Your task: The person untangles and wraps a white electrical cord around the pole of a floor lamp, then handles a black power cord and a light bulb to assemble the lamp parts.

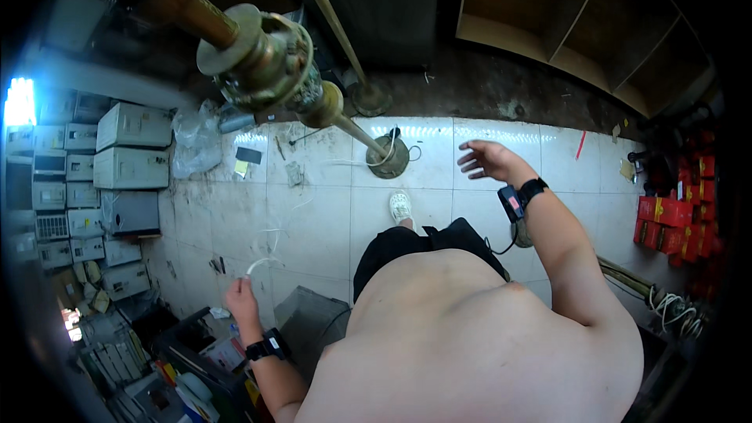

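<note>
My left hand [242, 298] is low on the left, its fingers closed on a thin white cord [257, 265] that sticks up past the fingertips. My right hand [487, 160] hovers over the floor on the right, fingers spread and holding nothing. Nearest to it stands an ornate brass-coloured floor stand, perhaps a lamp [274, 63], with its pole leaning across the view. Its round base [389, 158] rests on the tiles, with a pale cord lying around the foot of the pole. Black bands sit on both wrists, the right one with a small wired box [511, 202].
A second brass stand [337, 25] is behind the first. Grey-white metal cases [131, 168] are stacked at the left, beside a clear plastic bag [196, 141]. Red boxes [664, 221] and coiled white cable [672, 307] are at the right. Wooden shelving [540, 48] lines the back.
</note>
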Action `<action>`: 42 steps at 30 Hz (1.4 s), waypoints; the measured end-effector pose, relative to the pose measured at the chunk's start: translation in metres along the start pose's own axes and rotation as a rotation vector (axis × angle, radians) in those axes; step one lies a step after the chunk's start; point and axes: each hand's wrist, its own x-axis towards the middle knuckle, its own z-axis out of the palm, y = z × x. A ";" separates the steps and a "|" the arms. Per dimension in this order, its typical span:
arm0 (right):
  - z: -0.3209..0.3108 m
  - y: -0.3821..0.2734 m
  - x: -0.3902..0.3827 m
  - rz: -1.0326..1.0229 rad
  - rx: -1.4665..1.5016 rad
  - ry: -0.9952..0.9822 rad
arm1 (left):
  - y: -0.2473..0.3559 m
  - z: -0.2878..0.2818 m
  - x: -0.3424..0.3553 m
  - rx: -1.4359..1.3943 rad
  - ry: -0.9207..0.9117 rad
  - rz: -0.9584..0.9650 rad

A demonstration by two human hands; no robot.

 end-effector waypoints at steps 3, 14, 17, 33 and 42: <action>-0.003 0.051 -0.012 0.047 -0.027 -0.097 | 0.051 0.020 -0.047 -0.129 -0.106 -0.086; 0.070 0.129 -0.083 0.150 0.477 -0.876 | 0.378 0.121 -0.168 -0.604 -0.877 0.564; 0.051 0.110 -0.130 -0.060 0.456 -0.628 | 0.396 0.136 -0.191 -0.585 -1.099 0.816; -0.132 0.072 -0.293 -1.019 0.379 0.325 | 0.243 0.173 -0.097 -0.632 -0.343 0.289; -0.160 -0.030 -0.465 -1.502 -0.467 1.122 | 0.249 0.175 -0.005 -0.392 -0.310 0.435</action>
